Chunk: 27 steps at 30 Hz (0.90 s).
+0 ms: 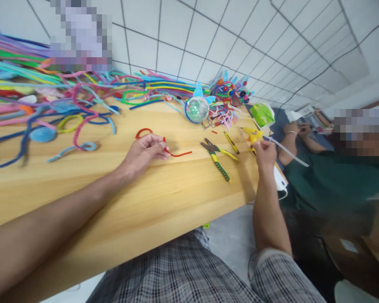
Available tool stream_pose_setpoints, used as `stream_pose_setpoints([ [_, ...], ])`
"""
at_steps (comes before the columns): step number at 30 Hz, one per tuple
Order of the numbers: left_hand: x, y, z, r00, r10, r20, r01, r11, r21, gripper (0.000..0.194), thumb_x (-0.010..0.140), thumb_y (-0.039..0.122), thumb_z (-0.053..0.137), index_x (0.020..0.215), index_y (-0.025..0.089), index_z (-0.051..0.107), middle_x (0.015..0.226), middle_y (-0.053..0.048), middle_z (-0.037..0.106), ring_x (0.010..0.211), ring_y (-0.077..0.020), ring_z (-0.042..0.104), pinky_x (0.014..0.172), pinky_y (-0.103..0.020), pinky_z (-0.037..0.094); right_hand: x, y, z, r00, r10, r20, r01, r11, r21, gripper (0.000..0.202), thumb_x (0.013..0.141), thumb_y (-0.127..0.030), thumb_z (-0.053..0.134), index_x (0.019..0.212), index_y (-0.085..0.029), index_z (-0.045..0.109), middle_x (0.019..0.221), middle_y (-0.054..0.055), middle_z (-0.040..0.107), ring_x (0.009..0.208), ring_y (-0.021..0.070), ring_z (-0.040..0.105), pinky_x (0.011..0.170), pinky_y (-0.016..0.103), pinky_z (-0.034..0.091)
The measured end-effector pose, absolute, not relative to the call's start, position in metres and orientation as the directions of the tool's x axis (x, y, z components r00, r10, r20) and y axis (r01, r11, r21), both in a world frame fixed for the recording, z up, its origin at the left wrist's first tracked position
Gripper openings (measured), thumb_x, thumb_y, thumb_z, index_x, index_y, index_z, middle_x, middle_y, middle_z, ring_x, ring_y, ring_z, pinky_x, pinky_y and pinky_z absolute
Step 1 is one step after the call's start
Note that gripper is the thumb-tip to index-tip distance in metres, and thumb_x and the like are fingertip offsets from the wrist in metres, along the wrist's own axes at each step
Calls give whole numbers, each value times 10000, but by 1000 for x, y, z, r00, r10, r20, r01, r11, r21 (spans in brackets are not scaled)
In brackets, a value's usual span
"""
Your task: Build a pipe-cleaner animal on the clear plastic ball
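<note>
My left hand (148, 149) pinches a red pipe cleaner (182, 155) above the table. One end of it sticks out to the right, and a red loop (142, 133) shows behind the fingers. Off to the right, my right hand (265, 155) is closed around a yellow hot glue gun (252, 135), with a long whitish glue stick (287, 151) jutting from its back. Between the hands lie pliers (217, 158) with yellow-green handles, their jaws apart. A yellow utility knife (231, 142) rests beside them, nearer my right hand.
Piles of coloured pipe cleaners (28, 113) cover the left and back of the wooden table (164, 189). A clear ball with blue spikes (197, 109), decorated pieces (229, 90) and a green packet (262, 115) stand at the back. A person in dark green (322, 181) sits at the right.
</note>
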State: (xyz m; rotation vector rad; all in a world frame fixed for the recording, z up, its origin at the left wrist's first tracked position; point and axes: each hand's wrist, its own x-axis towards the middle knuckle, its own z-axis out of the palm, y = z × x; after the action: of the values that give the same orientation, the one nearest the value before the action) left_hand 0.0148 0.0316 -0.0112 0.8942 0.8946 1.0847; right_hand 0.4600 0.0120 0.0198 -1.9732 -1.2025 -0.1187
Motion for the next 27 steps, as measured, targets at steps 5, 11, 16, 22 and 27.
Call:
stream_pose_setpoints([
  [5,14,32,-7,181,979,-97,-418,165,893,355,762,329,935,949,180,673,834,-14,810,714,-166,808,701,-272,676,346,-23,25,379,900,216,438,32,-898,352,804,-544,847,921,-236,723,896,26,763,765,184,682,775,360,580],
  [11,16,27,-4,186,979,-78,-468,158,869,396,751,340,946,974,188,656,845,-8,824,738,-178,832,692,-262,675,231,-14,11,100,995,-29,-17,-27,-999,426,807,-589,884,980,-242,708,997,14,789,757,130,706,672,264,556],
  [16,19,25,-5,208,977,-52,-478,148,866,407,762,351,946,976,187,641,849,-11,826,752,-182,836,702,-271,680,213,5,3,163,986,-39,-171,-11,-985,419,738,-509,956,896,-226,690,923,-5,791,711,113,700,662,248,574],
  [22,19,25,-6,179,984,-25,-493,112,863,407,774,367,945,982,174,653,863,-22,826,746,-167,826,708,-269,676,211,16,4,196,977,-87,-271,-32,-962,427,729,-419,971,1043,-239,742,935,-11,825,738,116,739,657,233,591],
  [27,19,27,-9,162,987,-8,-485,87,870,423,776,399,951,983,178,656,875,-26,822,749,-175,824,714,-284,675,209,20,1,182,960,-213,-398,-126,-909,296,783,-344,947,921,-247,703,957,-27,829,747,93,742,630,191,565],
])
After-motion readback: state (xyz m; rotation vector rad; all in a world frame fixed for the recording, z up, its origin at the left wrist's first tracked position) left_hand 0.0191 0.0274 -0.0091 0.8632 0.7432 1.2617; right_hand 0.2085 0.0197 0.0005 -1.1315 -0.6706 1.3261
